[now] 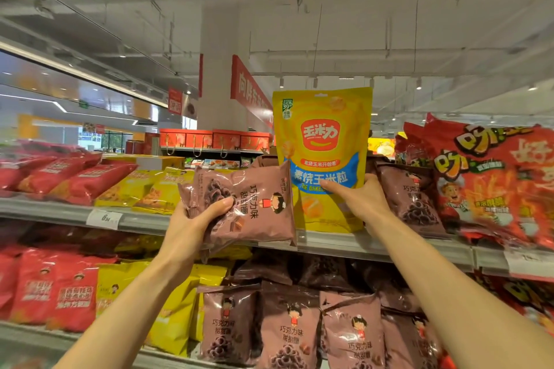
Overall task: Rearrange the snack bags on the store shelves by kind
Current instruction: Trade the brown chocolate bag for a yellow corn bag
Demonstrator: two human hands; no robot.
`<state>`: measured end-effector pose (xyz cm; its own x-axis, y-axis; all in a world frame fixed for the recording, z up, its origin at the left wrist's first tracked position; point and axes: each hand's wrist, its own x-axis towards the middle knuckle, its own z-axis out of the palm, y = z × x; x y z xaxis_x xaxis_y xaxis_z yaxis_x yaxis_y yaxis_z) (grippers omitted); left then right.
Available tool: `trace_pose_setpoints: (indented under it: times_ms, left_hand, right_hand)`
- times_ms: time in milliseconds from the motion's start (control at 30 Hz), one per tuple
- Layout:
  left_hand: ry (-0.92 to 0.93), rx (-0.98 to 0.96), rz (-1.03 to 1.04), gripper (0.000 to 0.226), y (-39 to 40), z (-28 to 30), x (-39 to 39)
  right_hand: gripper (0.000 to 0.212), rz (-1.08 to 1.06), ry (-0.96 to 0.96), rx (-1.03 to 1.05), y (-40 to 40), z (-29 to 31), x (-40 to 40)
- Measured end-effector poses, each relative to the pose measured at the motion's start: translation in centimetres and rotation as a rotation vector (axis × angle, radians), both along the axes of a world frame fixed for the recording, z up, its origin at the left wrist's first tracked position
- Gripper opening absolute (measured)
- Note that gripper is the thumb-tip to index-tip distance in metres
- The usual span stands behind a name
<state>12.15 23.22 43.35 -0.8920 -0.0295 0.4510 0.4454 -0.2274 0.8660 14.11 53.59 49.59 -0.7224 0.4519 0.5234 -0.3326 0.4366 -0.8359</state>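
Head view gives me the top shelf (144, 220) as my landmark, a grey ledge running across the middle of the aisle. On it, far to the right, lean the big orange-red bags (491, 186); to the left lie red bags (69, 178) and, next to them, small yellow bags (144, 192). Standing upright on that shelf near its centre I see the tall yellow pouch (322, 159). My right hand (356, 198) grips its lower right edge, thumb across the front over the blue band, the other fingers hidden behind. Just left of the pouch and in front of the shelf edge, my left hand (199, 220) holds a brown chocolate bag (248, 207) turned sideways, fingers curled over its left end, palm under it. Below the shelf stand more brown bags (287, 329).
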Motion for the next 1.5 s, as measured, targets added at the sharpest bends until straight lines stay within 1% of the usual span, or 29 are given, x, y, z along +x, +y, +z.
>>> trace_pose_setpoints:
  times_ms: [33, 67, 167, 300, 333, 433, 467, 567, 700, 767, 900, 1000, 1100, 1167, 1200, 1267, 1300, 1333, 1433, 1467, 1500]
  left_hand:
    - [-0.001, -0.003, 0.010, 0.080, -0.2, 0.0, -0.1]
    - [-0.001, -0.007, 0.019, 0.079, -0.4, 0.0, 0.0]
    - [0.007, -0.016, 0.041, 0.084, -1.0, 0.2, -0.2]
    - [0.022, -0.055, 0.060, 0.091, -1.5, 0.2, -1.1]
    - [0.030, -0.064, 0.070, 0.092, -1.5, 0.2, -1.4]
    - [0.045, -0.070, 0.071, 0.090, -1.1, 0.4, -1.9]
    - [0.050, -0.065, 0.059, 0.090, -0.8, 0.5, -2.0]
    - [0.057, -0.082, 0.027, 0.090, 0.4, 1.3, -2.4]
    - [0.095, -0.096, 0.011, 0.084, 2.0, 2.7, -3.6]
    - [0.111, -0.099, 0.010, 0.085, 2.9, 3.5, -4.0]
    - [0.112, -0.153, 0.004, 0.090, 4.6, 3.9, -5.1]
    - [0.113, -0.293, -0.007, 0.093, 5.7, 3.5, -5.8]
    - [0.122, -0.416, -0.034, 0.079, 6.5, 3.9, -6.0]
    - [0.114, -0.444, -0.051, 0.081, 6.8, 4.3, -6.0]
    - [0.109, -0.444, -0.045, 0.075, 6.9, 4.4, -5.9]
    - [0.129, -0.381, -0.058, 0.053, 7.5, 4.2, -5.6]
    - [0.148, -0.352, -0.056, 0.047, 8.0, 4.0, -5.4]
    - [0.174, -0.340, -0.046, 0.045, 8.6, 3.9, -5.0]
    - [0.261, -0.404, -0.002, 0.050, 9.8, 3.3, -4.7]
    - [0.278, -0.459, 0.044, 0.056, 9.8, 3.0, -4.8]
    - [0.284, -0.561, 0.114, 0.066, 9.6, 2.9, -5.2]
  right_hand:
    - [0.039, 0.019, 0.018, 0.002, -0.1, 0.1, 0.3]
    - [0.030, 0.047, 0.044, -0.006, -0.3, 0.2, 0.6]
    - [0.039, 0.100, 0.119, -0.039, -0.6, 0.6, 1.0]
    - [0.048, 0.070, 0.163, -0.060, -0.1, 1.8, 0.6]
    - [0.053, 0.056, 0.168, -0.057, -0.1, 2.2, 0.6]
    - [0.084, 0.029, 0.152, -0.038, 0.3, 3.0, 0.6]
    - [0.087, 0.018, 0.146, -0.017, 0.4, 3.0, 0.8]
    - [0.089, -0.034, 0.138, 0.017, 1.3, 2.6, 1.2]
    - [0.096, -0.112, 0.156, 0.002, 2.8, 2.6, 2.3]
    - [0.098, -0.125, 0.161, -0.009, 3.6, 2.6, 2.8]
    - [0.088, -0.152, 0.163, -0.002, 4.4, 2.4, 3.7]
    - [0.097, -0.162, 0.155, -0.017, 4.8, 1.9, 4.1]
    - [0.099, -0.176, 0.164, -0.043, 5.2, 1.6, 4.5]
    - [0.099, -0.184, 0.167, -0.041, 5.4, 1.6, 4.7]
    - [0.099, -0.183, 0.165, -0.034, 5.5, 1.6, 4.7]
    - [0.102, -0.189, 0.154, -0.030, 5.7, 1.6, 4.9]
    - [0.101, -0.194, 0.148, -0.032, 5.9, 1.7, 4.9]
    - [0.101, -0.199, 0.145, -0.033, 6.2, 1.7, 5.0]
    - [0.106, -0.221, 0.140, -0.022, 6.8, 1.6, 5.4]
    - [0.108, -0.223, 0.143, -0.020, 6.9, 1.6, 5.5]
    - [0.108, -0.224, 0.143, -0.015, 7.0, 1.5, 5.7]
